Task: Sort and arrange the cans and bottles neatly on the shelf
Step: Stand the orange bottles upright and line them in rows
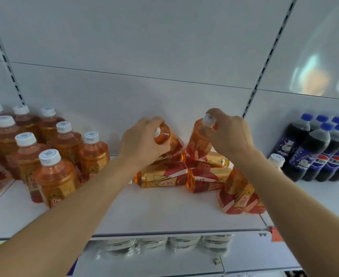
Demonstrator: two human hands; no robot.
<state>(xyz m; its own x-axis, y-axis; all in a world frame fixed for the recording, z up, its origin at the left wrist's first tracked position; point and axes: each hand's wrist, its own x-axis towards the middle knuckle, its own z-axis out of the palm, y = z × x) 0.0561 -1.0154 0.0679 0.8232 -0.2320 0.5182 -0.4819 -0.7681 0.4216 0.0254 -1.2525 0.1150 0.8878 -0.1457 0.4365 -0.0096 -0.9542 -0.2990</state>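
Note:
My left hand [144, 138] grips the neck of an orange drink bottle [169, 141] that tilts over a pile in the middle of the white shelf [164, 214]. My right hand [227, 132] holds another orange bottle [198, 140] by its white cap, and that bottle is nearly upright. Under both lie several fallen bottles [162, 177] with red and gold labels, pointing different ways. Two more bottles [238, 194] stand under my right forearm. At the left, several upright orange bottles [54, 172] stand in rows.
Dark cola bottles [320, 152] with blue caps stand grouped at the right. One white-capped bottle [276, 159] stands beside them. A slotted upright [264, 62] divides the back panels. Shrink-wrapped bottles [164, 244] sit on the lower shelf.

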